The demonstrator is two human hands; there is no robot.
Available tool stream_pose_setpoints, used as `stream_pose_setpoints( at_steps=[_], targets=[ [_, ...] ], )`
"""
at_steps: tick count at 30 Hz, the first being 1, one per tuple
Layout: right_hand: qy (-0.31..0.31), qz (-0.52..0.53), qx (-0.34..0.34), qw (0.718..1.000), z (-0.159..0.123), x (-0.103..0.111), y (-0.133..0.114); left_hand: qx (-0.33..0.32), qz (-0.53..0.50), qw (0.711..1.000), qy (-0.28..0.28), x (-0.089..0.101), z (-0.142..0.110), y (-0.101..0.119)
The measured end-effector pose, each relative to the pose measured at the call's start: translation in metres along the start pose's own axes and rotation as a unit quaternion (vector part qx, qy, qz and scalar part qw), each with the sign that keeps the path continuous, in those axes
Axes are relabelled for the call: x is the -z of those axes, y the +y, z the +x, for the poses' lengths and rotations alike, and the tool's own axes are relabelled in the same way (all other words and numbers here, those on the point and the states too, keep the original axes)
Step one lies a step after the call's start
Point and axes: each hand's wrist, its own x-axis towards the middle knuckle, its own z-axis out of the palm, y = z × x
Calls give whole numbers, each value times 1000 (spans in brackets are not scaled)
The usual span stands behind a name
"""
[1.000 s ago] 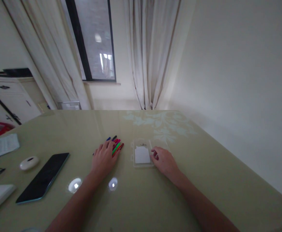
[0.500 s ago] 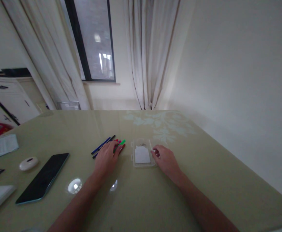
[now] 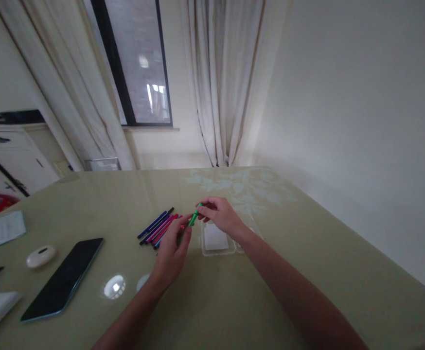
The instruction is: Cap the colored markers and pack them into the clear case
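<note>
No text, label, brand, number or sign can be read on anything in view.

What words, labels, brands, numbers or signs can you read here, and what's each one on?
None can be read.
Green marker and the other markers: too small to make out any print.
White paper in the clear plastic case: no legible text.
Pale sheet at left: too blurred to read.
Phone: dark screen, nothing readable.
</note>
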Motion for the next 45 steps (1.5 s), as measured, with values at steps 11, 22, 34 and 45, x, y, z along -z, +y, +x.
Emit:
stream_pose_setpoints(
  at_steps=[11, 22, 34, 45],
  targets=[
    [45, 65, -109, 991, 8, 31, 7, -53, 80, 995, -28, -1, -10, -6],
    [34, -4, -93, 995, 15, 25, 48, -207, 206, 942, -167, 4, -10, -24],
    [22, -188, -32, 981, 14, 22, 74, -187, 248, 929, -201, 1, -14, -22],
    [4, -317, -7, 949, 5, 20, 65, -202, 261, 912, -242, -1, -14, -23]
  ],
)
